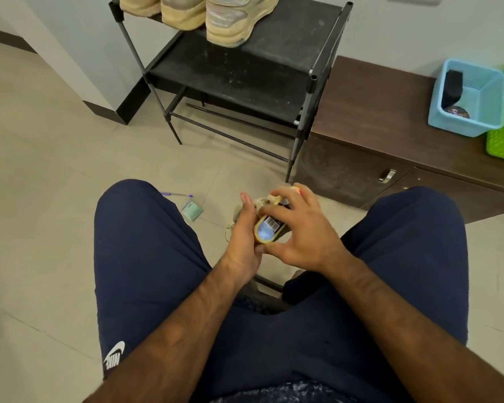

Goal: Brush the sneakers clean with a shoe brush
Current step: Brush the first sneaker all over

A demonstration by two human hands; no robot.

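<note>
1. Right between the knees, a shoe brush (269,231) is held up with its back facing the camera: an oval, pale yellowish wooden back with a bluish sticker near the close end. The bristles can't be seen.
2. The left hand (243,231) is laid flat along the brush's left side, fingers straight and pointing away. The right hand (303,234) is curled over it from the right, with the thumb tucked under the near end.
3. A barcode label (274,221) is stuck on the brush, but its digits are too small to read. A white swoosh logo (114,356) with "NIKE" is printed on the navy trousers (146,257), upside down from this view.
4. A beige sneaker (256,202) is mostly hidden on the floor just beyond the hands.
5. More beige sneakers (233,24) are parked on a black rack (245,80) by the wall.
</note>
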